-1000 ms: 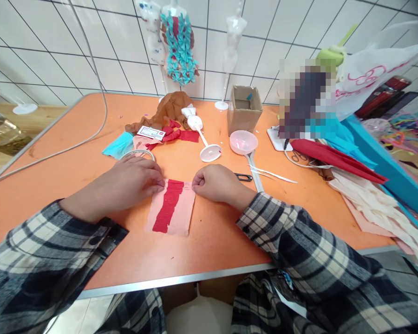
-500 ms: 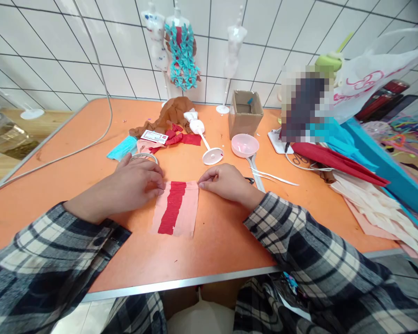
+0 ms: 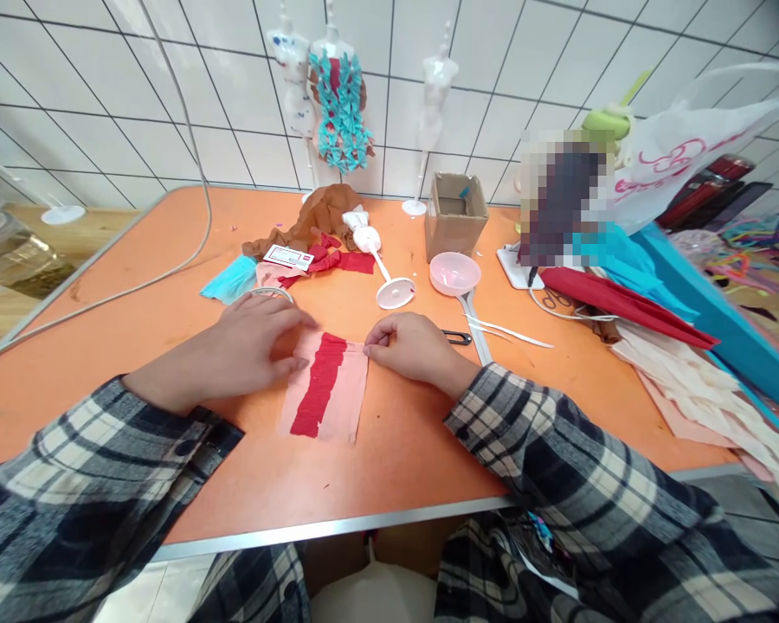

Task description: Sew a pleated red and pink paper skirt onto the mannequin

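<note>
On the orange table in front of me lies a pink sheet of crepe paper (image 3: 347,402) with a ragged red crepe strip (image 3: 321,394) running down its middle. My right hand (image 3: 415,348) pinches the sheet's upper right corner between thumb and fingertips. Over the upper left edge of the sheet is my left hand (image 3: 250,346), its thumb and fingers apart, the thumb near the paper. Just behind the left hand, a roll of tape (image 3: 276,292) is partly hidden. Beyond the hands, a small white mannequin on a stand (image 3: 380,260) lies on its side.
Brown crepe paper (image 3: 318,212), red scraps and a white card (image 3: 288,257) lie at the back. A cardboard box (image 3: 455,216), pink bowl (image 3: 454,273) and black clip-like tool (image 3: 456,337) are to the right. Mannequins (image 3: 341,112) stand by the tiled wall. A cable (image 3: 198,164) crosses the left side.
My left hand's fingers have spread and lifted off the sheet's upper left edge. My right hand keeps its pinch at the corner, shifted slightly left with the sheet.
</note>
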Action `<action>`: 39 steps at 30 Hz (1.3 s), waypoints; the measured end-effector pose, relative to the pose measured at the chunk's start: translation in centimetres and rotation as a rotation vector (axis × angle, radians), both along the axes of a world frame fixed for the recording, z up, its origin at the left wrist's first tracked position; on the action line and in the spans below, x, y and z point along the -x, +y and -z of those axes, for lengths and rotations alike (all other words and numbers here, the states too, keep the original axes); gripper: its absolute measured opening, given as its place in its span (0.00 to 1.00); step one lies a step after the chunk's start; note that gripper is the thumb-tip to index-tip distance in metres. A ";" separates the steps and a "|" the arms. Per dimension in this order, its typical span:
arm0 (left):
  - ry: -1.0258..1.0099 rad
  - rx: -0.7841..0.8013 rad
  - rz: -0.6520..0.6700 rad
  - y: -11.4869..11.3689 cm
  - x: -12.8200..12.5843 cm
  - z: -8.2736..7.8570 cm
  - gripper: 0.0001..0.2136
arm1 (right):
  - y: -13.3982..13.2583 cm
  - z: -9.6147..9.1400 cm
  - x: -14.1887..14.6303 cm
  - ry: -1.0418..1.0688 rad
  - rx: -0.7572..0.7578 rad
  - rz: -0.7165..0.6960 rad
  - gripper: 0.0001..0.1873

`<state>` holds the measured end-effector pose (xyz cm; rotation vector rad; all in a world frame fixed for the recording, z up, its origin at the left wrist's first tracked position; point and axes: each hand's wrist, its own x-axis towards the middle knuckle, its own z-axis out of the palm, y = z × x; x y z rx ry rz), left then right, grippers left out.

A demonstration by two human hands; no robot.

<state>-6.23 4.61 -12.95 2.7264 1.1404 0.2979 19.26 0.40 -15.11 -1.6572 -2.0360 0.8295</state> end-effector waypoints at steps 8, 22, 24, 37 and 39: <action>-0.104 0.377 -0.102 -2.1 -2.6 -0.6 0.22 | -1.3 -0.4 1.1 0.193 -0.172 -0.040 0.05; -0.331 0.566 -0.188 -2.3 -3.0 -1.3 0.18 | -1.5 -0.3 1.6 0.522 0.097 0.018 0.11; -0.369 0.525 -0.210 -2.4 -3.1 -1.2 0.19 | -1.5 -0.3 1.6 0.499 0.082 0.024 0.11; -0.453 0.557 -0.211 -2.9 -3.6 -1.2 0.15 | -1.8 -0.5 2.0 0.597 0.152 0.056 0.08; -0.425 0.546 -0.222 -2.9 -3.6 -1.2 0.15 | -1.8 -0.6 2.0 0.606 0.167 0.065 0.08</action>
